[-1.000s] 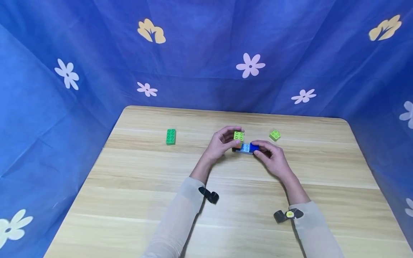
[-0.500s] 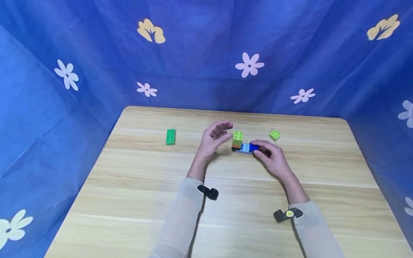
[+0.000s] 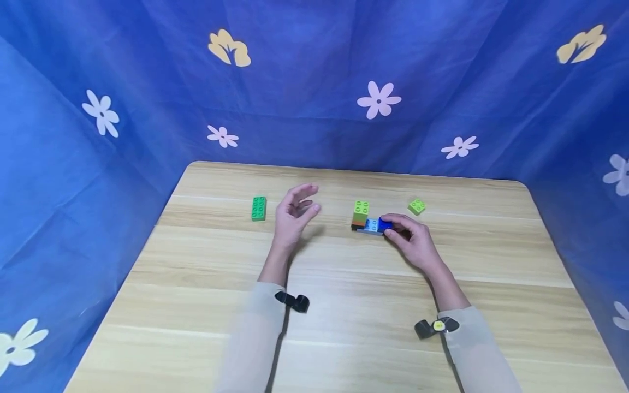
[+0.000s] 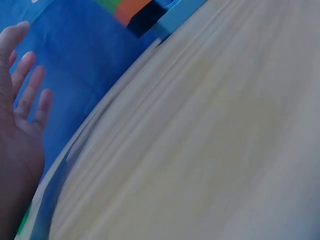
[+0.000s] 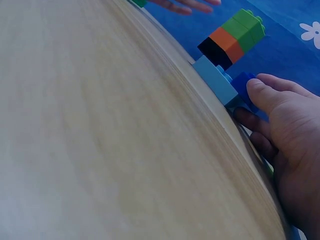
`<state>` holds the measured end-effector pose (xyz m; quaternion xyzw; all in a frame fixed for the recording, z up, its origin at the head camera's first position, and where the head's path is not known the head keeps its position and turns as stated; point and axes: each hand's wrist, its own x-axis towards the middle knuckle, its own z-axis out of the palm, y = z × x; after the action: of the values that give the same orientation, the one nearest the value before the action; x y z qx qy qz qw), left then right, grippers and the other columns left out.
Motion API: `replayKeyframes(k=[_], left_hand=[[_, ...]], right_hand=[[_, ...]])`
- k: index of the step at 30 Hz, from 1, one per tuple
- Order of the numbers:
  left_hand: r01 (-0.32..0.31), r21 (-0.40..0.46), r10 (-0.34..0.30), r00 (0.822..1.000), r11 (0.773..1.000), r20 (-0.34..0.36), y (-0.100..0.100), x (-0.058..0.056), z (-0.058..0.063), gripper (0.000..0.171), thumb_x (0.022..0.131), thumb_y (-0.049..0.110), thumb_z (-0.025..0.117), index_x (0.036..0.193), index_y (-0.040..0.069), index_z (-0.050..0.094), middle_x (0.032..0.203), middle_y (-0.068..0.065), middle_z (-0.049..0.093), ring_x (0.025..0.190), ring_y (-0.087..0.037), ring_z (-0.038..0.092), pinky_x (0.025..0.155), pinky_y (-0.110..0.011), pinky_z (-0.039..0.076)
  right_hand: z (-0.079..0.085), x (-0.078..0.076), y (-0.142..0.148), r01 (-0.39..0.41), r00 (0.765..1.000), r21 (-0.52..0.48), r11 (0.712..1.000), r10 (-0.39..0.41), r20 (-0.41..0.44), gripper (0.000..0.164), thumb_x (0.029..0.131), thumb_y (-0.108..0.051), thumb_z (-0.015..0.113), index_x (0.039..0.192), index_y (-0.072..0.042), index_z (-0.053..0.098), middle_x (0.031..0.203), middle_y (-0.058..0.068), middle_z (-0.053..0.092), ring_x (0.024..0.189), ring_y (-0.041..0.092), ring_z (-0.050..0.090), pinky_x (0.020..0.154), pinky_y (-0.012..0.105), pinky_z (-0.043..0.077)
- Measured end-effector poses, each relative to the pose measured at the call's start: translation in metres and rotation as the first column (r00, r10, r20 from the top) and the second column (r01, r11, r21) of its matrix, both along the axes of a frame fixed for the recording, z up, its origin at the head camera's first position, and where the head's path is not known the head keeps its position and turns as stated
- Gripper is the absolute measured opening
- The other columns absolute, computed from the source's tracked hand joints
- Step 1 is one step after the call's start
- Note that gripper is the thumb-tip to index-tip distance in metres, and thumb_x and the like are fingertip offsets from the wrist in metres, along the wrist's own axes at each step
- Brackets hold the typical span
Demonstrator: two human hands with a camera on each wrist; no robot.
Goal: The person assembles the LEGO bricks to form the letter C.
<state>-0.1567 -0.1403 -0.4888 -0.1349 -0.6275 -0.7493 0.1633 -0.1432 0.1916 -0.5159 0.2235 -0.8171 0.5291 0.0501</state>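
My right hand (image 3: 415, 240) pinches a dark blue brick (image 5: 243, 86) on the right end of a light blue brick (image 5: 215, 80). On that brick's left end rises a stack: a black brick (image 5: 214, 52), an orange brick (image 5: 227, 44) and lime green (image 5: 245, 27) on top. Left of this assembly, my left hand (image 3: 290, 218) hovers with nothing in it, fingers loosely bent and thumb apart. Its nearest thing is a green brick (image 3: 259, 208) with two rows of studs, lying further left.
A small lime brick (image 3: 416, 206) lies behind my right hand. All of it is on a wood-grain table (image 3: 344, 305). A blue curtain (image 3: 304, 82) with flower prints hangs behind the table and along its sides.
My left hand has let go of the stack and moved left, toward the green brick. The right hand stays on the dark blue brick.
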Motion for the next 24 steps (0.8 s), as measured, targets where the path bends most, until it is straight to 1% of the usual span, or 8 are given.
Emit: replayKeyframes(k=[5, 8, 10, 13, 15, 18, 21, 24], left_hand=[[-0.123, -0.072, 0.125, 0.992, 0.99, 0.015, -0.031, 0.009, 0.014, 0.057, 0.088, -0.012, 0.077, 0.141, -0.004, 0.059, 0.135, -0.024, 0.067, 0.126, -0.023, 0.064, 0.106, -0.058, 0.047], [-0.186, -0.174, 0.193, 0.981, 0.967, 0.027, -0.046, 0.018, 0.029, 0.056, 0.087, -0.01, 0.079, 0.14, -0.003, 0.06, 0.136, -0.023, 0.067, 0.128, -0.025, 0.062, 0.106, -0.049, 0.048], [-0.218, -0.242, 0.233, 0.972, 0.945, 0.034, -0.06, 0.02, 0.031, 0.057, 0.086, -0.007, 0.081, 0.14, 0.0, 0.062, 0.137, -0.02, 0.067, 0.13, -0.026, 0.06, 0.108, -0.049, 0.048], [-0.271, -0.371, 0.307, 0.951, 0.888, 0.04, -0.08, 0.023, 0.031, 0.06, 0.085, 0.0, 0.086, 0.141, 0.006, 0.063, 0.14, -0.014, 0.066, 0.133, -0.026, 0.057, 0.111, -0.051, 0.047], [-0.295, -0.449, 0.35, 0.936, 0.844, 0.043, -0.094, 0.02, 0.023, 0.066, 0.084, 0.005, 0.089, 0.144, 0.009, 0.062, 0.144, -0.011, 0.064, 0.136, -0.025, 0.054, 0.113, -0.056, 0.044], [-0.312, -0.545, 0.408, 0.911, 0.778, 0.062, -0.107, 0.022, 0.021, 0.074, 0.085, 0.01, 0.089, 0.15, 0.012, 0.056, 0.148, -0.009, 0.058, 0.139, -0.027, 0.049, 0.113, -0.054, 0.042], [-0.282, -0.605, 0.432, 0.894, 0.744, 0.115, -0.117, 0.024, 0.021, 0.082, 0.084, 0.013, 0.09, 0.155, 0.011, 0.049, 0.144, -0.015, 0.054, 0.132, -0.033, 0.051, 0.11, -0.053, 0.044], [-0.204, -0.673, 0.442, 0.874, 0.711, 0.202, -0.123, 0.026, 0.021, 0.085, 0.086, 0.02, 0.09, 0.156, 0.007, 0.045, 0.134, -0.02, 0.054, 0.117, -0.035, 0.054, 0.102, -0.048, 0.048]], right_hand=[[0.001, 0.0, 0.001, -0.002, 1.0, 0.001, 1.0, 0.002, 0.019, 0.033, 0.102, -0.012, 0.072, 0.134, -0.02, 0.073, 0.135, 0.003, 0.071, 0.11, 0.018, 0.069, 0.088, 0.018, 0.055], [0.005, 0.002, 0.0, 0.006, 1.0, 0.002, 1.0, -0.006, 0.014, 0.033, 0.101, -0.01, 0.072, 0.133, -0.017, 0.073, 0.134, 0.005, 0.071, 0.109, 0.018, 0.069, 0.087, 0.018, 0.055], [0.005, 0.002, 0.001, 0.002, 1.0, 0.0, 1.0, -0.002, 0.012, 0.033, 0.101, -0.01, 0.072, 0.133, -0.018, 0.073, 0.133, 0.004, 0.071, 0.108, 0.017, 0.069, 0.087, 0.018, 0.055], [0.004, 0.002, 0.001, 0.001, 1.0, 0.001, 1.0, -0.001, 0.012, 0.033, 0.101, -0.01, 0.072, 0.134, -0.018, 0.073, 0.133, 0.004, 0.071, 0.107, 0.017, 0.069, 0.087, 0.018, 0.055], [0.001, 0.001, 0.002, 0.003, 1.0, 0.002, 1.0, -0.003, 0.011, 0.034, 0.101, -0.01, 0.073, 0.134, -0.019, 0.073, 0.133, 0.003, 0.071, 0.106, 0.017, 0.069, 0.086, 0.019, 0.055], [0.002, 0.0, 0.001, 0.016, 1.0, 0.008, 1.0, -0.017, 0.009, 0.035, 0.1, -0.006, 0.072, 0.134, -0.015, 0.073, 0.133, 0.006, 0.071, 0.106, 0.02, 0.069, 0.086, 0.017, 0.053], [0.002, 0.0, -0.001, 0.022, 1.0, 0.01, 1.0, -0.022, 0.006, 0.034, 0.1, -0.001, 0.071, 0.133, -0.009, 0.072, 0.133, 0.012, 0.071, 0.106, 0.028, 0.069, 0.086, 0.017, 0.053], [0.003, 0.001, -0.002, 0.018, 1.0, 0.016, 1.0, -0.018, 0.01, 0.034, 0.1, 0.001, 0.07, 0.133, -0.003, 0.071, 0.133, 0.017, 0.07, 0.106, 0.032, 0.069, 0.085, 0.018, 0.053]])
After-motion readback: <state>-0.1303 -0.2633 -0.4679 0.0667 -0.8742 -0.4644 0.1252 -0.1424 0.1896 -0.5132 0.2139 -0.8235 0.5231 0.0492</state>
